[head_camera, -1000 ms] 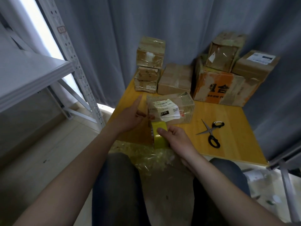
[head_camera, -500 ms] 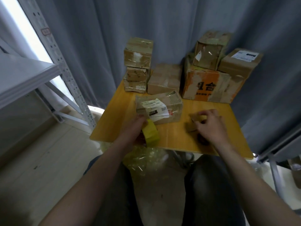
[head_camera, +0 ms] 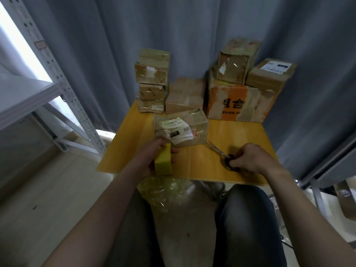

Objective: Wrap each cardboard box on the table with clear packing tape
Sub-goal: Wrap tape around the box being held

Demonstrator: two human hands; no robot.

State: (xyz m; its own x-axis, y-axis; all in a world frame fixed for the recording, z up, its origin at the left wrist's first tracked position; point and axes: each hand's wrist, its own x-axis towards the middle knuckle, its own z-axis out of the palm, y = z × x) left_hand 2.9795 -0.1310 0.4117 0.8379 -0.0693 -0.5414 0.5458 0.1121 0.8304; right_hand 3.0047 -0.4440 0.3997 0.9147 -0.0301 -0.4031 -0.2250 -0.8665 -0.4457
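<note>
1. Yellow marks the roll of tape (head_camera: 162, 163) that my left hand (head_camera: 149, 160) grasps. My fingers curl round it and their tips show on its right side. The roll stands on edge over the near edge of the table (head_camera: 240, 135).
2. The labelled cardboard box (head_camera: 198, 126) lies on the table just beyond that hand, in the middle of the wooden top. A white shipping label covers part of its near face, and shiny clear film glints over the cardboard.
3. A clear strip seems to run from the roll up to the box's near left corner. Blur keeps me from telling whether it is stuck there.
4. My right hand (head_camera: 252, 160) is clenched on the black handles of the scissors (head_camera: 221, 155), near the table's front right. The blades point away and to the left, with the tip close to the box's near right corner. I cannot tell whether the scissors rest on the wood or are lifted just off it.
5. My two hands are well apart, one to each side of the box.
6. More boxes line the back of the table. A stack of three (head_camera: 152, 81) stands at the left and a flat box (head_camera: 185, 93) in the middle. A large box with an orange face (head_camera: 227, 105) stands at the right, carrying two smaller boxes (head_camera: 269, 76) on top.
7. Crumpled clear plastic (head_camera: 167, 191) sits below the table's near edge, between my knees.
8. A grey curtain (head_camera: 115, 45) hangs behind everything, and a metal shelf rack (head_camera: 50, 60) stands at my left.
</note>
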